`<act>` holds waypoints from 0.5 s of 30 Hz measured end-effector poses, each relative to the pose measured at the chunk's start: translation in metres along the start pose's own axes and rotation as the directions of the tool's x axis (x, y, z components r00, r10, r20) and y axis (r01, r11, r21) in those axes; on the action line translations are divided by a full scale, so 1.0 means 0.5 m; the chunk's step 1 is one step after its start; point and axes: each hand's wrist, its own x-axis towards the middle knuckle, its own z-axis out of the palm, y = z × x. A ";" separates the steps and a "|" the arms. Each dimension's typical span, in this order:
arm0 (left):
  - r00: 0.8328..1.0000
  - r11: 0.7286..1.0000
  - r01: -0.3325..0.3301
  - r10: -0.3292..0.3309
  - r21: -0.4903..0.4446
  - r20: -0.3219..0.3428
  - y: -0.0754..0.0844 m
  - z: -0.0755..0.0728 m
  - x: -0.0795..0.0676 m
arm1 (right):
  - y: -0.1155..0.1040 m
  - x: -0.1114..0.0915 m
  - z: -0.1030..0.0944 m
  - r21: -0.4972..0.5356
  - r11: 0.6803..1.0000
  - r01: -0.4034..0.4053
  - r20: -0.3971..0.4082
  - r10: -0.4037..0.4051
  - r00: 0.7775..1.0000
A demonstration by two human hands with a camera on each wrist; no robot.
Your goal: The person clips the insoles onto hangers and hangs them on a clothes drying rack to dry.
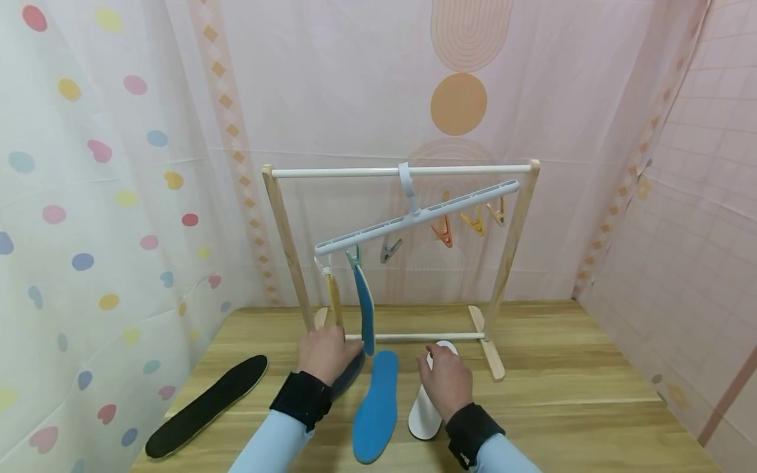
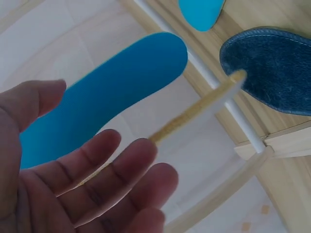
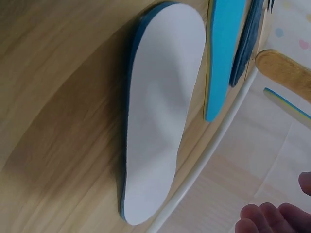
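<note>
A: Bkgd?

B: Patterned curtain point(image 1: 331, 79), polka dots on the L. In front, wood-grain tabletop point(image 1: 568, 381) w/ wood-legged stand point(image 1: 508, 256), white rods top + bottom.

A: On the stand?

B: Pale clip hanger point(image 1: 367, 234), hooked over the top rod, slanting, L end lower.

A: Insoles?

B: Six. Four on the tabletop, L to R: black insole point(image 1: 207, 406), navy insole point(image 2: 272, 70), bright blue insole point(image 1: 376, 407), white insole point(image 3: 163, 111) w/ blue edge, white side up. Two hang near the hanger's L end: tan insole point(image 1: 334, 299) and, just beside it, blue-faced insole point(image 1: 365, 309).

A: Hands?

B: L hand point(image 1: 327, 355) at the tan insole's lower end: fingers half bent, thumb well apart, gripping nothing; can't tell if it's touching. R hand point(image 1: 447, 381) above the white insole: fingers loosely bent, thumb apart, nothing in grasp.

A: Clips?

B: White clip point(image 1: 324, 265) has the tan insole, teal clip point(image 1: 354, 255) the blue-faced one. Then, toward R: grey clip point(image 1: 389, 249), orange-red clip point(image 1: 443, 233), yellow clip point(image 1: 474, 222), tan clip point(image 1: 497, 213).
</note>
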 end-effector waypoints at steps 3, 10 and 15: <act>0.999 1.000 0.011 -0.011 0.006 0.046 -0.003 0.002 -0.001 | 0.006 0.004 -0.004 -0.018 1.000 -0.002 0.014 0.002 1.000; 0.991 0.999 -0.013 0.008 0.044 0.134 -0.008 0.006 -0.012 | 0.031 0.013 -0.010 -0.052 0.998 -0.035 0.050 0.038 0.998; 0.979 0.997 -0.025 0.010 0.073 0.201 -0.009 0.008 -0.020 | 0.047 0.027 -0.023 -0.071 0.995 -0.069 0.055 0.073 0.996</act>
